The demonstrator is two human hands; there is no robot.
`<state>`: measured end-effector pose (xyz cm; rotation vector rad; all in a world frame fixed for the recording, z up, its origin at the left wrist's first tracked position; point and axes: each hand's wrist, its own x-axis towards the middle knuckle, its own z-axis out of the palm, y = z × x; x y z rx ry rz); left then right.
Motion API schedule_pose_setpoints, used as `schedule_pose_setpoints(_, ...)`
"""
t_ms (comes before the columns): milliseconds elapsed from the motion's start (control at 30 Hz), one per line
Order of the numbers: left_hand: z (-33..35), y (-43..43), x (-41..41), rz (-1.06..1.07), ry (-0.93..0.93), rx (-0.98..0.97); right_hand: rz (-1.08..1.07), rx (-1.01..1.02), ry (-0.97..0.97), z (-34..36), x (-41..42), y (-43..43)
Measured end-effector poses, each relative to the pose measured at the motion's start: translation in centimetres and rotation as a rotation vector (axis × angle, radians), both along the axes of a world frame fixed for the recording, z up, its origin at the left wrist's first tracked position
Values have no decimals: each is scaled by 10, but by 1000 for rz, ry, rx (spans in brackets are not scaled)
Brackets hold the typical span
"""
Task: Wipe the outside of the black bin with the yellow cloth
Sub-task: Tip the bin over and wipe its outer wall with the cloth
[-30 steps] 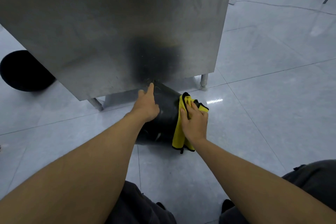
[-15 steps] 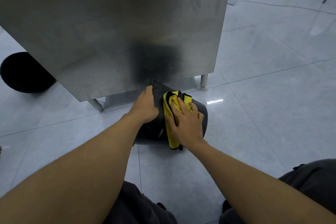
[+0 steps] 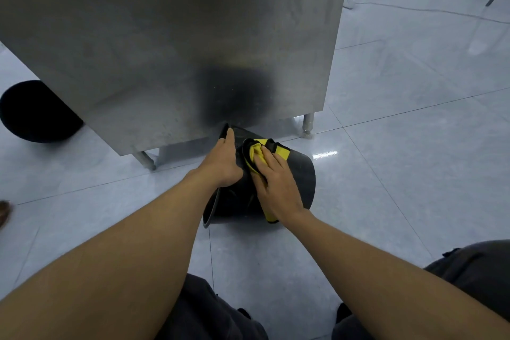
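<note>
**Bin on its side, cloth pressed to its wall**

Head view: I see the black plastic bin (image 3: pixel 302 174) lying tipped on its side on the pale grey tiled floor (image 3: pixel 400 174), its open rim toward the left and its base toward the right. It sits just near of the brushed stainless-steel cabinet (image 3: pixel 165 50), whose panel shows a dark reflection directly above it.

My left hand (image 3: pixel 223 163) is closed over the bin's rim, fingers curled around the upper edge. My right hand (image 3: pixel 276 185) lies flat, palm down, pressing the yellow cloth with black edging (image 3: pixel 255 153) against the bin's upper outside wall; the cloth shows beyond the fingertips and below the wrist. The two hands are just beside each other.

Far left, a second round black container (image 3: pixel 33 113) stands on the floor, partly hidden behind the cabinet.
</note>
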<state>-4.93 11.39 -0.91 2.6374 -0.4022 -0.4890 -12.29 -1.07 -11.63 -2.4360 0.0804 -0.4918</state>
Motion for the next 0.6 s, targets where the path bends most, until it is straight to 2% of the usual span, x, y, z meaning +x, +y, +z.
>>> schedule_pose_setpoints(133,4,5,-5,-8,60,49,-79,60,50,-12,-7,-12)
schedule_pose_setpoints(267,4,4,-6,43,79,1,-270,201,143,-20,-11,-23)
schedule_pose_setpoints(333,5,1,-6,32,70,3,-293,228,154,-17,-10,-23)
schedule_pose_setpoints(600,10,-9,-4,67,22,-96,15,152,22,13,-8,-1)
